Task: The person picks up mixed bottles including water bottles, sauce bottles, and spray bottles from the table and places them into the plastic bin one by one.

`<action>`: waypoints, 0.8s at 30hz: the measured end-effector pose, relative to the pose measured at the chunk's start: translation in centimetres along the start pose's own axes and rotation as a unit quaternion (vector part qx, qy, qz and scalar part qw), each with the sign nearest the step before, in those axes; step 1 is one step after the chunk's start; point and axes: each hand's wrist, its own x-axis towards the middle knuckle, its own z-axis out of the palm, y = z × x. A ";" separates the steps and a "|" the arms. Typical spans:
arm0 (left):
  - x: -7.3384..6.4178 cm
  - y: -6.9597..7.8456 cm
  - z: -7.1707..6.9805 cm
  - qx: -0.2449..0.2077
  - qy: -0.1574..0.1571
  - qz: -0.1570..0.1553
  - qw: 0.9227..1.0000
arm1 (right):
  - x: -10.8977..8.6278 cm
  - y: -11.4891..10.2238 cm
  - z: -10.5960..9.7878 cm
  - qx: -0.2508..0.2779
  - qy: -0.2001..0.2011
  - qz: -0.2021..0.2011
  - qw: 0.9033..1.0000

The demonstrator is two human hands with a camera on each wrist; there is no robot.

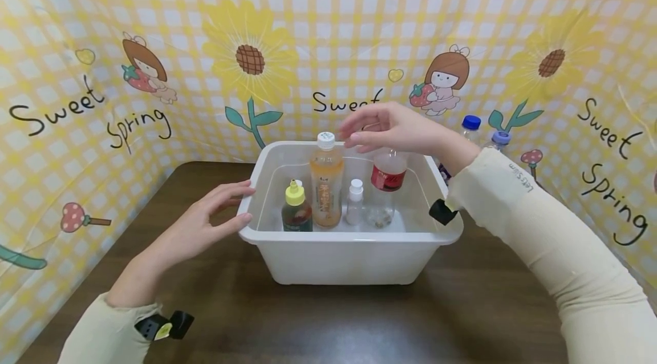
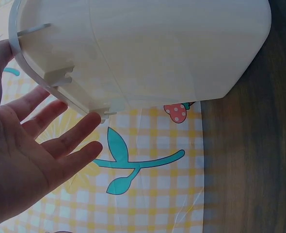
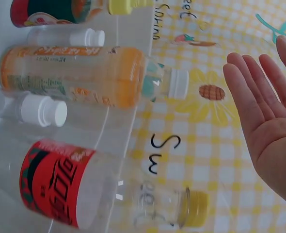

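My left hand (image 1: 197,233) touches the left rim of a white plastic bin (image 1: 341,258) with fingers and thumb extended. Above the bin, my right hand (image 1: 392,127) holds nothing, its fingers beside the white cap of an orange drink bottle (image 1: 327,187). That bottle stands upright inside, between a dark sauce bottle (image 1: 296,215) with a yellow nozzle and a small clear bottle (image 1: 355,204) with a white cap. Toward the right stands a clear cola bottle (image 3: 58,182) with a red label and yellow cap. The right wrist view also shows a second small bottle (image 3: 63,36).
Behind the bin's right side stand two bottles, one with a dark blue cap (image 1: 471,122), the other with a light purple cap (image 1: 500,137). The bin rests on a dark wooden table (image 1: 328,324). A yellow checked cloth (image 1: 328,39) hangs around the back and sides.
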 end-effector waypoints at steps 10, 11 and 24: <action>-0.1 -0.1 0.0 0.012 0.004 -0.002 1.000 | -3.2 1.0 -1.6 -0.013 0.067 -0.003 0.998; -0.1 -0.1 0.0 0.012 0.004 -0.002 1.000 | -3.5 1.2 -1.8 -0.011 0.072 -0.003 0.997; 0.0 -0.3 0.1 0.008 0.007 0.005 1.000 | -7.7 3.1 -3.6 0.088 0.136 -0.068 0.984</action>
